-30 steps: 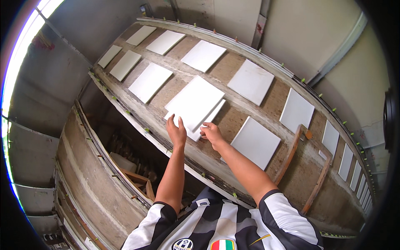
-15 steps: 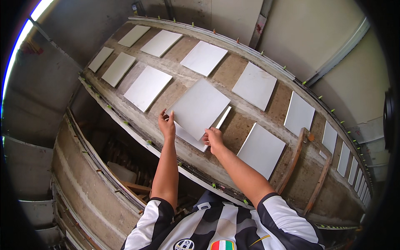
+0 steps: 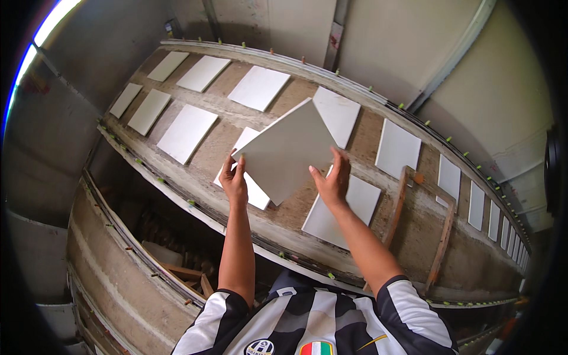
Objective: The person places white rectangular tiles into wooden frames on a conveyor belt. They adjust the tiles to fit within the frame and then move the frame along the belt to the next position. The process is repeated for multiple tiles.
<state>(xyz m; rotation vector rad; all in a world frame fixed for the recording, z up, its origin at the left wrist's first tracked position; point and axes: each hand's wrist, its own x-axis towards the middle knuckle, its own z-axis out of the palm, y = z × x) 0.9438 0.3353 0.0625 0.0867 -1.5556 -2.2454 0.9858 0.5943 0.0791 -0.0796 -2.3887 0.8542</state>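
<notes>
A square pale tile point(image 3: 284, 151) is held up and tilted above the table between my two hands, its shaded face toward me. My left hand point(image 3: 235, 182) pinches its left corner between thumb and fingers. At the right corner, my right hand point(image 3: 334, 180) has its fingers against the edge and its thumb by the face; the fingertips are partly hidden and slightly blurred. Beneath lies another white tile point(image 3: 251, 189), mostly covered by the held one. Close to my right hand, a white tile point(image 3: 355, 207) lies flat on the table.
The long, brown-stained table point(image 3: 284, 234) carries two rows of white tiles, such as one at the left point(image 3: 188, 133). A wooden frame point(image 3: 441, 248) rests toward the right. Small green clips point(image 3: 331, 276) line the table edges. Lower left stands another stained table point(image 3: 118, 254).
The held tile has risen and tilted, turning its face toward me. My right hand has moved from its near corner up to its right corner; my left hand stays at the left corner.
</notes>
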